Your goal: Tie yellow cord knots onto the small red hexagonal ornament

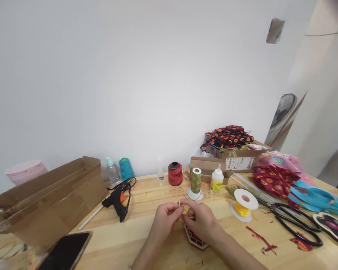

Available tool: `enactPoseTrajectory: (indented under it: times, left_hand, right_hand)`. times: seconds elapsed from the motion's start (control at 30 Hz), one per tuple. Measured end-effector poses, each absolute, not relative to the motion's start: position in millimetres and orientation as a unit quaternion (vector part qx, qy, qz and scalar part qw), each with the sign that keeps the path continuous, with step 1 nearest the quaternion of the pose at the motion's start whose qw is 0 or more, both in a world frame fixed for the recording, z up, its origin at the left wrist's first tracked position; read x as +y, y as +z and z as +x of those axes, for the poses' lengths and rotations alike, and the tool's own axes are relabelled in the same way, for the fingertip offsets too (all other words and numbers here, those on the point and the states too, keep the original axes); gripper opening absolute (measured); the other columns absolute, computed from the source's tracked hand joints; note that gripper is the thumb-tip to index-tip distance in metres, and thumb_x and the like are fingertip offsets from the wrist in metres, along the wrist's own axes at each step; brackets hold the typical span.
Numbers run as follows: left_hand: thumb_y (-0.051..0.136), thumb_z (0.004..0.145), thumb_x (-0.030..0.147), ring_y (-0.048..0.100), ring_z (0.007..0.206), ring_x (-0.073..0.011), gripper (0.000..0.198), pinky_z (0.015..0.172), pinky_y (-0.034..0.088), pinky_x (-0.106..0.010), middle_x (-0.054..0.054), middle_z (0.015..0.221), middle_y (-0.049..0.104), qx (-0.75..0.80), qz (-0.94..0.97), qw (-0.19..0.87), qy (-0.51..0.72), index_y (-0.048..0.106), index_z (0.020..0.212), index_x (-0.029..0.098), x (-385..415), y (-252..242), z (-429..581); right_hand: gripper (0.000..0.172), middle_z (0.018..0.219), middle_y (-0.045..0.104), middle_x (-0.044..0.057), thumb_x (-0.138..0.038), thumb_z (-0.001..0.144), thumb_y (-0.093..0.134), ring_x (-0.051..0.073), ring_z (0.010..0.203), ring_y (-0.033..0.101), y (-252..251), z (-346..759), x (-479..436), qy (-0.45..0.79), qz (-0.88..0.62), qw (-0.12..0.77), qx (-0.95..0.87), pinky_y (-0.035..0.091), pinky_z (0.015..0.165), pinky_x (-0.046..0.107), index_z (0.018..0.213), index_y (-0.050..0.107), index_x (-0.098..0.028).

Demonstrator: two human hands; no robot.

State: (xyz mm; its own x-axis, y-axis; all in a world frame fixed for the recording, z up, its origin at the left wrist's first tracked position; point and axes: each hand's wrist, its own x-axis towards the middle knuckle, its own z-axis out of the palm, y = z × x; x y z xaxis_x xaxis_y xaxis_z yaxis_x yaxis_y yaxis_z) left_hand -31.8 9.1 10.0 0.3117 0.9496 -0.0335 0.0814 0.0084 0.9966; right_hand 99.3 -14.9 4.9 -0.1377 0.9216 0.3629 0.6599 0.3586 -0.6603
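My left hand [166,218] and my right hand [202,220] meet over the wooden table, fingertips close together. Both pinch a thin yellow cord [185,210], which loops up between the fingers. Beneath my right hand lies a small flat piece with a pale edge and a dark red lattice pattern [196,240], partly covered by that hand. Just beyond the hands stands a spool of olive-green thread [196,180]. To the right is a white spool of yellow cord [242,208].
Black scissors [294,221] and fabric scraps [261,240] lie at right. A glue bottle [217,180], a red-black thread cone [175,174] and a box of patterned fabric [242,159] stand behind. At left are a glue gun [118,202], a long cardboard box [56,202] and a phone [66,253].
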Motion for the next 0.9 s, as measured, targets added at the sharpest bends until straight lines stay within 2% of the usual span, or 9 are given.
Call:
enactPoseTrajectory:
  times: [0.13, 0.27, 0.4, 0.57, 0.7, 0.9]
  left_hand:
    - [0.052, 0.064, 0.033, 0.031, 0.034, -0.004, 0.024, 0.036, 0.024, -0.017, 0.006, 0.041, 0.044, 0.443, 0.594, 0.547, 0.388, 0.061, 0.057, 0.012, 11.3, 9.2, -33.6]
    - [0.054, 0.064, 0.03, 0.043, 0.045, -0.0075, 0.021, 0.046, 0.033, -0.018, 0.001, 0.051, 0.057, 0.426, 0.613, 0.532, 0.398, 0.064, 0.064, 0.012, 11.8, 8.3, -36.9]
    - [0.056, 0.062, 0.029, 0.051, 0.055, -0.013, 0.022, 0.054, 0.039, -0.022, -0.004, 0.062, 0.066, 0.432, 0.61, 0.533, 0.396, 0.066, 0.07, 0.011, 14.4, 5.4, -38.2]
    - [0.057, 0.061, 0.028, 0.057, 0.066, -0.0195, 0.022, 0.062, 0.042, -0.027, -0.007, 0.072, 0.068, 0.436, 0.63, 0.503, 0.4, 0.067, 0.073, 0.013, 15.9, 4.3, -38.8]
    - [0.057, 0.062, 0.028, 0.058, 0.066, -0.0198, 0.023, 0.061, 0.043, -0.028, -0.006, 0.071, 0.069, 0.431, 0.634, 0.498, 0.405, 0.066, 0.077, 0.014, 14.9, 5.4, -39.4]
    - [0.061, 0.058, 0.026, 0.059, 0.066, -0.0199, 0.021, 0.063, 0.044, -0.029, -0.007, 0.07, 0.069, 0.433, 0.585, 0.541, 0.421, 0.067, 0.073, 0.013, 15.4, 5.7, -40.0]
  right_hand:
    - [0.023, 0.059, 0.06, -0.003, -0.018, 0.066, 0.047, 0.012, 0.053, 0.052, 12.5, 101.7, -16.7, 0.122, -0.554, 0.35, -0.745, 0.033, 0.049, 0.019, 0.086, 0.055, -0.026]
    - [0.016, 0.07, 0.063, -0.001, -0.021, 0.07, 0.045, 0.013, 0.06, 0.055, 14.7, 103.2, -15.8, 0.105, -0.551, 0.35, -0.75, 0.034, 0.053, 0.021, 0.079, 0.057, -0.025]
    - [0.014, 0.069, 0.061, 0.0, -0.022, 0.071, 0.045, 0.013, 0.061, 0.055, 12.6, 103.8, -14.7, 0.078, -0.554, 0.35, -0.751, 0.033, 0.053, 0.02, 0.075, 0.058, -0.023]
    - [0.012, 0.066, 0.059, -0.002, -0.023, 0.071, 0.045, 0.011, 0.059, 0.053, 11.9, 103.6, -14.5, 0.062, -0.564, 0.335, -0.752, 0.032, 0.051, 0.019, 0.073, 0.057, -0.023]
    - [0.011, 0.066, 0.057, -0.002, -0.023, 0.071, 0.046, 0.01, 0.057, 0.052, 12.2, 103.1, -13.9, 0.056, -0.57, 0.33, -0.75, 0.031, 0.05, 0.019, 0.073, 0.056, -0.023]
    - [0.01, 0.068, 0.053, -0.001, -0.022, 0.071, 0.046, 0.012, 0.063, 0.049, 12.7, 103.0, -13.0, 0.045, -0.547, 0.346, -0.761, 0.033, 0.053, 0.02, 0.072, 0.056, -0.023]
